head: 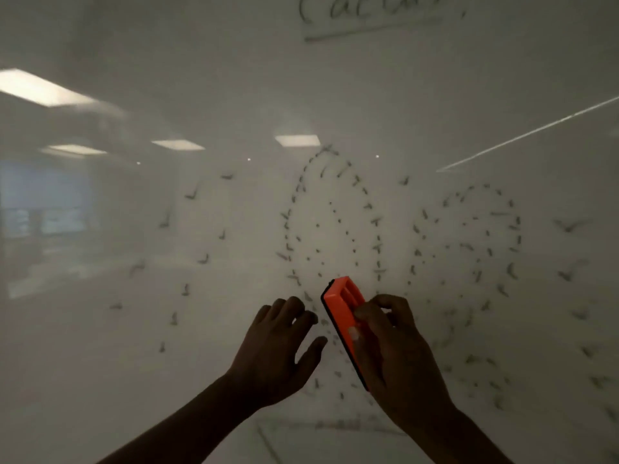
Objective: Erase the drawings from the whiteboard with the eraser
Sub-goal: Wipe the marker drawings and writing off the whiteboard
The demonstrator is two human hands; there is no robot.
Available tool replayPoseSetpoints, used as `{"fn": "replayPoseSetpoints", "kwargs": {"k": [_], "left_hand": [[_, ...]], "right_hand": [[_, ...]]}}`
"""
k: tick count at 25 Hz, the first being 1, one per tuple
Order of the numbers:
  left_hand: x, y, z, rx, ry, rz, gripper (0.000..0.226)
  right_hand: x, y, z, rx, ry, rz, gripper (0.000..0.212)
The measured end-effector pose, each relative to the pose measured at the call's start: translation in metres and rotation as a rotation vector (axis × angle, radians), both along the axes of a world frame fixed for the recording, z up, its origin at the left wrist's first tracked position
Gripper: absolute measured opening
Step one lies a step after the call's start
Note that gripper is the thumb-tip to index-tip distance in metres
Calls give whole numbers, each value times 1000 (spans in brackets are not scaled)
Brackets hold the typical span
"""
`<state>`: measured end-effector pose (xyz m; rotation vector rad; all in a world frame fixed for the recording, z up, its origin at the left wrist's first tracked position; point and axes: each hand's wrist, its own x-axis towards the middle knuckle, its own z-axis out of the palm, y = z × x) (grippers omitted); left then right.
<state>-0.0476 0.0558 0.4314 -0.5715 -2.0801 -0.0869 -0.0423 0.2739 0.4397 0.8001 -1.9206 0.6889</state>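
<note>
The whiteboard (435, 105) fills the whole view, glossy and hard, with ceiling lights mirrored on its left part. On it the cactus drawing (335, 229) is made of many short dark strokes: one tall arch in the middle, a rounder shape to its right, and loose marks on the left. Far up, the underlined word "Cactus" (368, 11) is written. Near the bottom edge some lines are faint and blurred; they may be a drawn pot, but I cannot tell for sure.

The right hand (398, 356) holds the orange eraser (345, 309) by its long sides, fingers curled over the plastic back, thumb on the near edge. The eraser stands tilted, its upper end leaning left, low in the middle arch. A dark strip runs along its left edge, probably the felt pad.

The left hand (278, 349) is empty, fingers loosely bent and a little apart, just left of the eraser and not touching it.

I judge the eraser light and stiff, its shell a bit smooth, so a grip across the raised back is best. The felt must lie flat on the board, and the slick surface asks for even pressure, otherwise the strokes smear.
</note>
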Motion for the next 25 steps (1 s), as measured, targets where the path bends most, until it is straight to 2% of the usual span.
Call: {"fn": "replayPoseSetpoints", "kwargs": {"k": [6,9,12,17,20,22,25], "left_hand": [[-35,-30,183,-58,340,83,46],[-57,-47,246,-53,413,137,49],[-75,-64,297,-50,443,193,53],[-92,-81,352,40,436,224,65],[-102,-87,359,66,432,182,70],[-106,-89,359,64,444,159,72],[-107,-90,359,46,451,135,75]], "right_hand": [[-32,-24,169,-1,381,-165,36],[-50,-42,226,29,500,-291,32],[-64,-58,273,62,584,-382,37],[-81,-76,332,63,591,-559,48],[-95,-91,337,78,608,-621,54],[-103,-91,337,165,668,-582,54],[-104,-64,364,420,753,-552,54]]}}
